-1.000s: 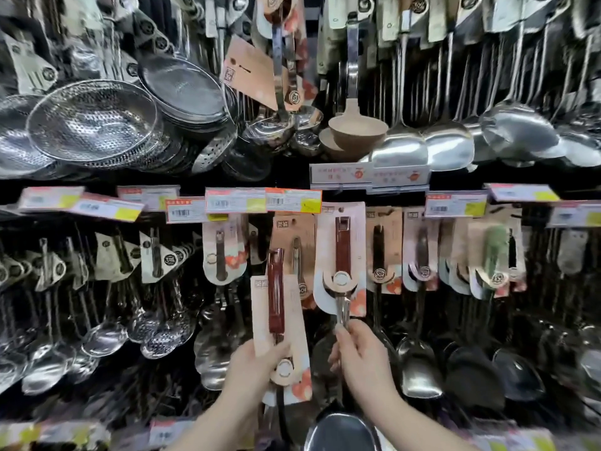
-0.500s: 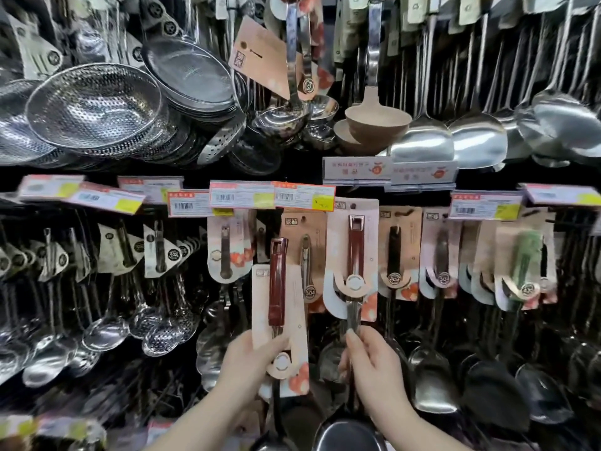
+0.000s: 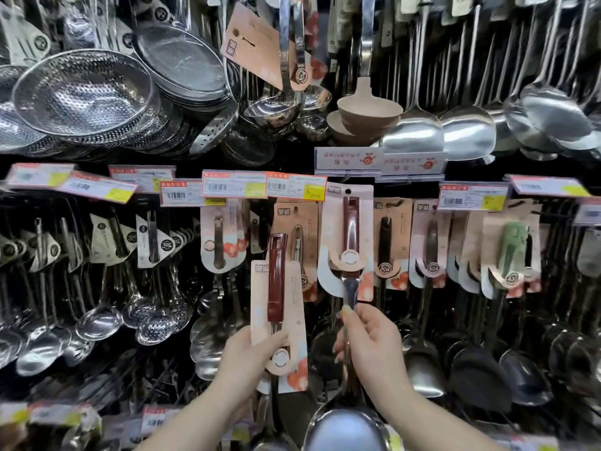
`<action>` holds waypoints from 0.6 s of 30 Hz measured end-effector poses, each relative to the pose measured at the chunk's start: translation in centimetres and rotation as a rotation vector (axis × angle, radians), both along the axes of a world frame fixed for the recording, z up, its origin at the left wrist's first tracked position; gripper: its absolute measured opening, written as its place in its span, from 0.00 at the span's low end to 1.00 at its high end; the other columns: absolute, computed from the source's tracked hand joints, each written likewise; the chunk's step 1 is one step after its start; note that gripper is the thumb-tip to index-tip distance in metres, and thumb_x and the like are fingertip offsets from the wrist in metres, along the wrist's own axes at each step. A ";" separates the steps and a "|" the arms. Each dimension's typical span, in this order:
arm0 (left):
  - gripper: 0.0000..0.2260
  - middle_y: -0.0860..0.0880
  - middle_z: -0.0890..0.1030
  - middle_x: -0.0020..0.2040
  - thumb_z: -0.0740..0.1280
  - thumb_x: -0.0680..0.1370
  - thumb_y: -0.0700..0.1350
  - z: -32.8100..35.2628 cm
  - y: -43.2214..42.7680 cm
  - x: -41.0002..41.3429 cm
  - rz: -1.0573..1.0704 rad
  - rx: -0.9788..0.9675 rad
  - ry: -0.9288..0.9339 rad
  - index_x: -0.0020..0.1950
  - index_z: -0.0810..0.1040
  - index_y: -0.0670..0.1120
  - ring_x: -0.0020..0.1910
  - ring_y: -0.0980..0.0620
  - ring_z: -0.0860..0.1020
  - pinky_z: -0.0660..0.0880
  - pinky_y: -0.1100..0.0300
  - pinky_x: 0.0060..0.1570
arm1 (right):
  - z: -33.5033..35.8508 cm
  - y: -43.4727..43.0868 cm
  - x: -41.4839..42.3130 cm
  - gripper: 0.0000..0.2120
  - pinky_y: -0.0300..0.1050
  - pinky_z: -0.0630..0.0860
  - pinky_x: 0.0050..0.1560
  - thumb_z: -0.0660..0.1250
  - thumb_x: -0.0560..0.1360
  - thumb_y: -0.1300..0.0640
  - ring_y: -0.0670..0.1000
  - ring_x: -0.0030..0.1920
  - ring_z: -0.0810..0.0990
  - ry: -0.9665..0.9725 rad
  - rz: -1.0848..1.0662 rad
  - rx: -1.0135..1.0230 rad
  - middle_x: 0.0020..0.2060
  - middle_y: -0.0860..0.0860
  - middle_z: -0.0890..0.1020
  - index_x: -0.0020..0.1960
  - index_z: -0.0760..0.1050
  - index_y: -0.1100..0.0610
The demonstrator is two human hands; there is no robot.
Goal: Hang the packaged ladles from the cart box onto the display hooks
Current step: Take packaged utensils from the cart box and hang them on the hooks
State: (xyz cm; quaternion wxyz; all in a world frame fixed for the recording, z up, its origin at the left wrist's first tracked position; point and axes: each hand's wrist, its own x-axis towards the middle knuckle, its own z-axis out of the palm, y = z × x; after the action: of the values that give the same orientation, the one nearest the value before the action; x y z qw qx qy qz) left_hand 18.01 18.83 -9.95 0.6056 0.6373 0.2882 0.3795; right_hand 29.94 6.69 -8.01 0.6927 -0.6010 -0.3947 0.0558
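My left hand (image 3: 250,358) grips a packaged ladle (image 3: 278,307) with a dark red handle on a pale pink card, held upright below the display row. My right hand (image 3: 370,343) pinches the steel shaft of a second packaged ladle (image 3: 349,242), whose pink card reaches up to the price-tag rail, its hang hole near the top. That ladle's shiny bowl (image 3: 346,428) hangs at the bottom of the view. Whether the card sits on a display hook I cannot tell; the hooks are hidden behind cards and tags.
Similar carded ladles (image 3: 388,242) hang to the right, and a green-handled one (image 3: 512,252) further right. Price tags (image 3: 234,183) line the rail. Strainers (image 3: 84,96) and large spoons (image 3: 468,135) hang above. Slotted spoons (image 3: 156,320) hang on the left.
Both hands have lifted their ladles a little; the right-hand card now reaches up to the price-tag rail. The view has moved closer to the display.
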 end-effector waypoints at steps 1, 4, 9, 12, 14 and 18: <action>0.04 0.47 0.86 0.40 0.70 0.73 0.42 0.0 -0.1 -0.1 -0.002 0.001 -0.001 0.46 0.82 0.44 0.42 0.48 0.84 0.78 0.55 0.42 | 0.2 -0.2 -0.4 0.14 0.39 0.71 0.28 0.61 0.78 0.58 0.47 0.22 0.73 0.006 0.005 0.002 0.20 0.51 0.75 0.34 0.70 0.57; 0.05 0.46 0.86 0.40 0.70 0.73 0.42 0.1 -0.4 -0.5 -0.024 -0.015 -0.013 0.47 0.81 0.43 0.41 0.48 0.84 0.78 0.57 0.39 | 0.6 -0.9 -1.4 0.13 0.35 0.71 0.26 0.61 0.78 0.58 0.46 0.21 0.72 0.071 0.032 0.003 0.20 0.50 0.75 0.36 0.72 0.60; 0.05 0.46 0.86 0.40 0.70 0.73 0.42 0.0 -0.9 -1.3 -0.048 -0.003 -0.009 0.46 0.81 0.43 0.42 0.47 0.84 0.80 0.53 0.44 | 1.4 -0.8 -1.6 0.10 0.39 0.71 0.27 0.61 0.77 0.59 0.46 0.20 0.72 0.142 -0.005 -0.013 0.19 0.50 0.75 0.39 0.75 0.59; 0.05 0.45 0.86 0.41 0.69 0.73 0.41 0.0 -1.1 -1.6 -0.055 -0.001 -0.008 0.47 0.81 0.42 0.42 0.46 0.84 0.80 0.52 0.44 | 1.7 0.5 -0.5 0.09 0.39 0.71 0.28 0.60 0.77 0.59 0.46 0.20 0.72 0.141 -0.069 -0.066 0.19 0.49 0.75 0.39 0.75 0.58; 0.05 0.44 0.86 0.41 0.69 0.73 0.41 0.1 -1.2 -1.8 -0.066 -0.003 -0.009 0.48 0.81 0.42 0.42 0.45 0.84 0.81 0.52 0.43 | 1.5 1.7 0.9 0.10 0.41 0.73 0.29 0.59 0.77 0.58 0.46 0.21 0.72 0.126 -0.114 -0.111 0.20 0.49 0.75 0.40 0.76 0.58; 0.06 0.43 0.86 0.42 0.69 0.73 0.41 0.3 -1.3 -1.9 -0.069 0.004 -0.006 0.49 0.80 0.41 0.44 0.43 0.84 0.80 0.48 0.48 | 0.1 3.9 4.0 0.13 0.48 0.76 0.37 0.58 0.78 0.55 0.49 0.25 0.75 0.049 -0.191 -0.228 0.23 0.49 0.76 0.37 0.74 0.58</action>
State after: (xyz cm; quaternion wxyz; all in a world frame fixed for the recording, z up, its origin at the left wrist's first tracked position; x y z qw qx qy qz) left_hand 16.08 17.49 -9.66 0.6180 0.6468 0.2635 0.3609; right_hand 33.91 10.63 -7.92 0.6316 -0.7090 -0.3100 0.0489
